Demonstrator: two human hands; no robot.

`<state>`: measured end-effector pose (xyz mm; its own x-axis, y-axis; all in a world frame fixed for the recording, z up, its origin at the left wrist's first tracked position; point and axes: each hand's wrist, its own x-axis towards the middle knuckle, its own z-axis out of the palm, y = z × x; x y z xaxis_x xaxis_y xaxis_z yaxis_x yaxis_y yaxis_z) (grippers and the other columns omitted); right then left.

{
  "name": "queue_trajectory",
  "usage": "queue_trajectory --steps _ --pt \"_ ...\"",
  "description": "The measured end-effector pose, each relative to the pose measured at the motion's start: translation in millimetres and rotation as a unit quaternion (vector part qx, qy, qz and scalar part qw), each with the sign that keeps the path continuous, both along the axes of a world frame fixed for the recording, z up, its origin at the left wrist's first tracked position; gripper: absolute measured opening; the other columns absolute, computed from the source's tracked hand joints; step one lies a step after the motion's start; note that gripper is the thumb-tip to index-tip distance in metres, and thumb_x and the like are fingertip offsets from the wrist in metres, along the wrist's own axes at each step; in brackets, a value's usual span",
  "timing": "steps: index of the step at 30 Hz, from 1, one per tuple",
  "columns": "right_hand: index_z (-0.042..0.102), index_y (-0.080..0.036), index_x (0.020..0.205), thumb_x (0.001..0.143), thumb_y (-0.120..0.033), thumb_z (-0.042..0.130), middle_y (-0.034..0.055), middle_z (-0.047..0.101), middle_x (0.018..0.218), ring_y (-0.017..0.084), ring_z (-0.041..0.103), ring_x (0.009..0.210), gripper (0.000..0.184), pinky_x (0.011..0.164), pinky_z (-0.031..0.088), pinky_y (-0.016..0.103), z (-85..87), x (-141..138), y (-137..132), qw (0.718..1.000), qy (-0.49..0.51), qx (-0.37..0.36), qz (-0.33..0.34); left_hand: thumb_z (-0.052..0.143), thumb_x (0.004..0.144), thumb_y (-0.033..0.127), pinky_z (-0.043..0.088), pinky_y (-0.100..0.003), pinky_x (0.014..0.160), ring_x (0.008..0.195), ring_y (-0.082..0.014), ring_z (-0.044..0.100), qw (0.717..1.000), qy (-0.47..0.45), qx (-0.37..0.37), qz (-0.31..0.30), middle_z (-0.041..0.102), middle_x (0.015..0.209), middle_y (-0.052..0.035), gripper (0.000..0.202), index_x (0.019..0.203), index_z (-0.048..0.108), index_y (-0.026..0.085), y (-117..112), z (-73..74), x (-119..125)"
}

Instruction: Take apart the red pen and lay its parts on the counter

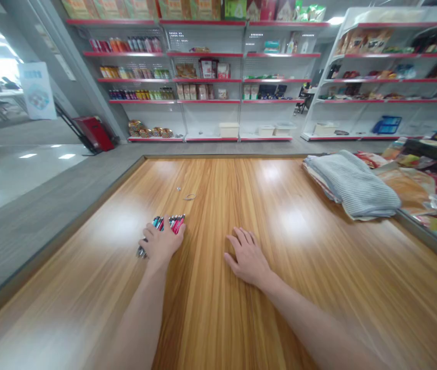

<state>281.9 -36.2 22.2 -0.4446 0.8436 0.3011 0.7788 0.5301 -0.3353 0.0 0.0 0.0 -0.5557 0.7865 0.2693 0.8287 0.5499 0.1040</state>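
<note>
A bunch of slim pens in pink, teal, black and silver lies on the wooden table, left of its middle. My left hand covers them from above, its thumb at the right side and its fingers round the left side, so much of the bunch is hidden. My right hand rests palm down on the bare wood, fingers stretched out, holding nothing. Beyond the pens lie a thin pale loop and a tiny shiny piece, too small to name.
Folded cloths, the top one grey and ribbed, sit at the table's far right. Beside them is a pile of packaged goods. Past the far edge stand shelves of bottles and boxes. A red hand cart stands on the floor at left.
</note>
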Motion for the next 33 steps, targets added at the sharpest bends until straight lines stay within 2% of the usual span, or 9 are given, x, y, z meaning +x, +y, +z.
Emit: queue_trajectory --steps 7,11,20,22,24,26,28,31,33 --pt "0.05 -0.019 0.128 0.087 -0.029 0.052 0.0116 0.05 0.135 0.025 0.041 0.13 0.042 0.112 0.033 0.046 -6.5 17.6 9.9 0.994 0.082 -0.039 0.052 0.049 0.079 0.065 0.022 -0.072 0.094 0.131 -0.0488 0.024 0.998 0.027 0.053 -0.027 0.034 0.137 -0.0303 0.076 0.135 0.046 0.013 -7.1 17.4 10.0" --pt "0.05 -0.02 0.127 0.087 -0.025 0.053 0.0108 0.053 0.13 0.023 0.045 0.127 0.04 0.11 0.036 0.044 -9.2 21.4 10.8 0.99 0.127 -0.042 0.048 0.058 0.081 0.048 0.01 -0.074 0.1 0.139 -0.0459 0.009 0.993 0.038 0.073 -0.086 0.024 0.148 -0.0235 0.047 0.114 0.062 0.015 -9.6 30.2 21.7" --pt "0.058 -0.021 0.117 0.086 -0.023 0.054 0.0093 0.06 0.117 0.023 0.053 0.115 0.032 0.103 0.041 0.043 -7.1 20.6 10.8 0.977 0.202 -0.06 0.045 0.064 0.081 0.033 0.007 -0.068 0.108 0.141 -0.0405 0.012 0.969 -0.09 0.159 -0.165 0.037 0.143 -0.0137 0.017 0.077 0.07 0.018 -15.4 44.4 34.9" --pt "0.06 -0.021 0.114 0.087 -0.025 0.055 0.0087 0.063 0.112 0.023 0.056 0.11 0.028 0.099 0.044 0.042 -6.2 21.5 9.3 0.967 0.24 -0.082 0.037 0.062 0.083 0.036 0.013 -0.06 0.112 0.138 -0.0361 0.022 0.92 -0.252 0.214 -0.211 0.043 0.137 -0.0135 0.019 0.081 0.067 0.017 -17.8 49.8 51.6" --pt "0.063 -0.021 0.11 0.09 -0.029 0.053 0.0079 0.065 0.106 0.021 0.06 0.102 0.024 0.093 0.048 0.039 -5.7 22.6 7.3 0.948 0.295 -0.116 0.025 0.061 0.084 0.041 0.03 -0.05 0.108 0.127 -0.0303 0.04 0.784 -0.522 0.232 -0.243 0.052 0.124 -0.0138 0.024 0.09 0.063 0.017 -20.8 51.2 78.9" --pt "0.065 -0.02 0.109 0.093 -0.034 0.05 0.0073 0.068 0.099 0.02 0.063 0.093 0.026 0.086 0.051 0.036 -5.8 23.8 5.9 0.918 0.363 -0.16 0.01 0.05 0.09 0.048 0.049 -0.042 0.085 0.094 -0.0229 0.06 0.722 -0.604 0.201 -0.272 0.061 0.095 -0.0092 0.031 0.095 0.058 0.018 -24.0 47.1 112.6" --pt "0.064 -0.018 0.11 0.094 -0.038 0.049 0.0067 0.068 0.093 0.019 0.064 0.086 0.03 0.081 0.052 0.033 -6.4 25.1 5.6 0.88 0.431 -0.201 0.01 0.049 0.09 0.05 0.051 -0.031 0.064 0.065 -0.0158 0.059 0.659 -0.666 0.155 -0.313 0.059 0.072 -0.0031 0.034 0.087 0.057 0.016 -26.7 39.0 144.6" --pt "0.063 -0.016 0.11 0.092 -0.042 0.051 0.0044 0.067 0.081 0.016 0.063 0.072 0.034 0.07 0.053 0.03 -6.9 26.6 6.3 0.845 0.481 -0.233 0.022 0.051 0.089 0.05 0.048 -0.026 0.056 0.054 -0.0111 0.053 0.578 -0.734 0.13 -0.332 0.054 0.063 0.0013 0.035 0.085 0.055 0.016 -29.2 25.7 173.3" --pt "0.063 -0.016 0.111 0.09 -0.043 0.056 0.0038 0.066 0.079 0.015 0.061 0.069 0.035 0.066 0.052 0.028 -6.1 26.1 6.1 0.856 0.464 -0.227 0.015 0.054 0.089 0.048 0.047 -0.024 0.06 0.059 -0.0107 0.054 0.539 -0.765 0.13 -0.328 0.056 0.066 0.0008 0.033 0.086 0.055 0.015 -30.2 19.8 175.7"
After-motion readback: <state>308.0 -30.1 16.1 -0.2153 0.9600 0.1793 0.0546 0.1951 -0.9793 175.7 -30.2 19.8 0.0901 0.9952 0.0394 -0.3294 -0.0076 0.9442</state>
